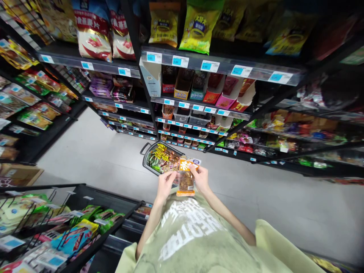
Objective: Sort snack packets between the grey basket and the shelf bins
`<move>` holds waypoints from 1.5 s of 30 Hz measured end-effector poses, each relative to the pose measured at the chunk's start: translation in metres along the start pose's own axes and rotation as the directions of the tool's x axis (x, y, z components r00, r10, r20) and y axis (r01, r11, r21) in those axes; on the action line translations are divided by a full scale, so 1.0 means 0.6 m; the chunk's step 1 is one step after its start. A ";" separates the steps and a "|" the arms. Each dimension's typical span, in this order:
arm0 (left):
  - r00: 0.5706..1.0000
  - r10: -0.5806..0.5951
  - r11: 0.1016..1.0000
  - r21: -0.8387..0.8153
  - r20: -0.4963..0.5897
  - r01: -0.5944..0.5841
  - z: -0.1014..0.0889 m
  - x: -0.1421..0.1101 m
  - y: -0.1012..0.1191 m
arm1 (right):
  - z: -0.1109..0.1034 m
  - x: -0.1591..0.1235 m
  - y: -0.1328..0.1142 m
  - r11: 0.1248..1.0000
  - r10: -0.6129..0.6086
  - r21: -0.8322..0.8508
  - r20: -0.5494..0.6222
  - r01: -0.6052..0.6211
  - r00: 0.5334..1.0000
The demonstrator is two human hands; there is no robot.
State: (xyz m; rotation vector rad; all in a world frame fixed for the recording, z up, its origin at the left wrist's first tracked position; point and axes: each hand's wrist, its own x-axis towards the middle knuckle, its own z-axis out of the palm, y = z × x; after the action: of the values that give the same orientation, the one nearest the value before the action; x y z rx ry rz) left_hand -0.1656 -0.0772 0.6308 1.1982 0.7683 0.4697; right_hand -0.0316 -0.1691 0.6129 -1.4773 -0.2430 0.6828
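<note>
In front of my shirt I hold a snack packet (186, 181) upright. It has an orange top with white lettering, a clear window showing brown food, and an orange bottom strip. My right hand (201, 179) pinches it at the upper right, thumb over the front. The fingers of my left hand (165, 185) are closed at its left edge. Just beyond the packet is a dark shopping basket (145, 162) with a pale rim, low over the floor. Several small yellow, green and brown snack packs (162, 156) fill it, and the packet hides its near right part.
Ahead stands a black shelf unit (222, 70) with price tags, bagged snacks and open boxes of small packs. More shelves (28, 91) run along the left. A rack of hanging packets (71, 231) is close at my lower left. Grey floor (244, 189) extends right.
</note>
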 end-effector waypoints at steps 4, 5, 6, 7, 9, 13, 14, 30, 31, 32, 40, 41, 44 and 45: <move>1.000 -0.002 1.000 -0.002 0.011 0.002 0.000 0.000 0.002 | -0.001 0.003 0.000 1.000 0.014 -0.006 -0.029 -0.014 0.999; 1.000 0.002 1.000 0.014 0.008 -0.002 0.000 -0.001 0.001 | -0.001 0.003 0.000 1.000 0.015 -0.003 -0.028 -0.015 0.999; 1.000 0.006 0.999 0.034 0.001 -0.006 0.001 -0.001 0.000 | -0.001 0.003 0.001 1.000 0.013 0.001 -0.024 -0.013 1.000; 1.000 0.011 0.998 0.054 -0.008 -0.010 0.002 -0.001 -0.002 | -0.001 0.003 0.002 1.000 0.009 0.004 -0.015 -0.009 1.000; 1.000 0.020 0.996 0.086 -0.024 -0.018 0.003 -0.001 -0.005 | -0.001 0.002 0.004 1.000 0.001 0.005 -0.004 -0.001 1.000; 0.999 0.033 0.995 0.100 -0.032 -0.029 0.002 0.000 -0.010 | -0.001 0.002 0.007 1.000 -0.006 0.002 0.003 0.006 1.000; 0.999 0.035 0.994 0.102 -0.030 -0.032 0.001 0.000 -0.011 | -0.001 0.002 0.008 1.000 -0.008 0.002 0.003 0.008 1.000; 1.000 0.021 0.995 0.098 -0.013 -0.020 0.000 0.002 -0.004 | -0.003 -0.001 0.012 0.999 -0.031 -0.009 -0.011 0.031 0.999; 1.000 0.023 0.995 0.101 -0.013 -0.022 -0.001 0.004 -0.006 | -0.001 0.000 0.013 1.000 -0.019 0.001 -0.012 0.019 1.000; 1.000 0.026 0.994 0.103 -0.011 -0.025 -0.002 0.005 -0.007 | 0.001 0.000 0.013 1.000 -0.005 0.018 -0.013 0.005 1.000; 0.945 -0.074 0.950 0.311 0.320 -0.031 -0.003 0.001 -0.011 | 0.016 0.004 -0.005 0.928 0.248 0.316 -0.127 -0.198 0.960; 0.928 -0.076 0.933 0.354 0.366 -0.064 -0.001 -0.001 -0.011 | 0.015 0.004 -0.007 0.929 0.255 0.311 -0.140 -0.203 0.957; 0.887 -0.079 0.912 0.391 0.455 -0.119 0.004 -0.004 -0.011 | 0.014 0.004 -0.004 0.947 0.233 0.247 -0.094 -0.204 0.968; 0.882 -0.082 0.914 0.388 0.464 -0.119 0.005 -0.004 -0.013 | 0.014 0.003 -0.002 0.961 0.201 0.207 -0.065 -0.184 0.977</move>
State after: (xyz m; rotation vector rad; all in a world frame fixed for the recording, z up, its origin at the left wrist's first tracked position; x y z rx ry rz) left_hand -0.1657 -0.0830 0.6246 1.6337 0.4346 0.0117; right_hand -0.0344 -0.1610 0.6142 -1.3433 0.0371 0.7748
